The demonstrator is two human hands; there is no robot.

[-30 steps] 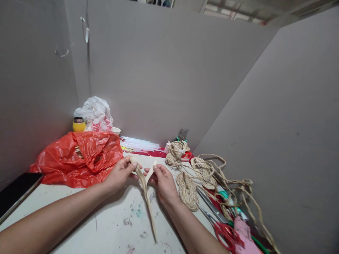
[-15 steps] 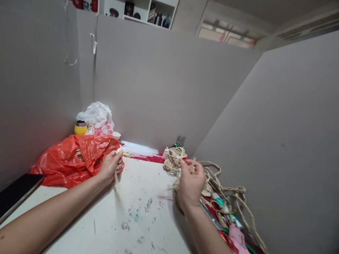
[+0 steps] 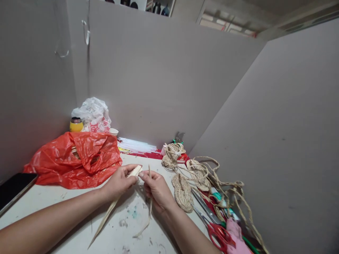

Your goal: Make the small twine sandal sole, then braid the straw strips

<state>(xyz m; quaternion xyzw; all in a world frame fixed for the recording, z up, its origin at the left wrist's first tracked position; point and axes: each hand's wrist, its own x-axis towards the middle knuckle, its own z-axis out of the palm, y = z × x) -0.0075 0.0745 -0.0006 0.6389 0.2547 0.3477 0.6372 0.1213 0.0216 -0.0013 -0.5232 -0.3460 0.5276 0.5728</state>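
My left hand (image 3: 118, 183) is closed on a pale, flat strip of dried plant fibre (image 3: 104, 219), whose blunt end sticks up past the thumb while its tapered tail trails down toward the table. Close beside it, my right hand (image 3: 159, 192) pinches a thinner pale strand (image 3: 150, 213); one end stands upright above the fingers and the rest hangs to the tabletop. The fingertips of both hands nearly meet at the strip's upper end. To the right of my right hand lies a flat oval coil of braided cord (image 3: 182, 194).
Further coils of braided cord (image 3: 198, 174) and red-handled scissors (image 3: 220, 235) lie along the right side. A red plastic bag (image 3: 92, 155) and a phone (image 3: 17, 190) occupy the left. Translucent sticks (image 3: 137, 144) lie at the back, below a grey partition (image 3: 148, 77).
Both hands were wide apart and have come together over the middle of the table, each still holding fibre. The view has tilted down slightly, and more of the coils and scissors shows.
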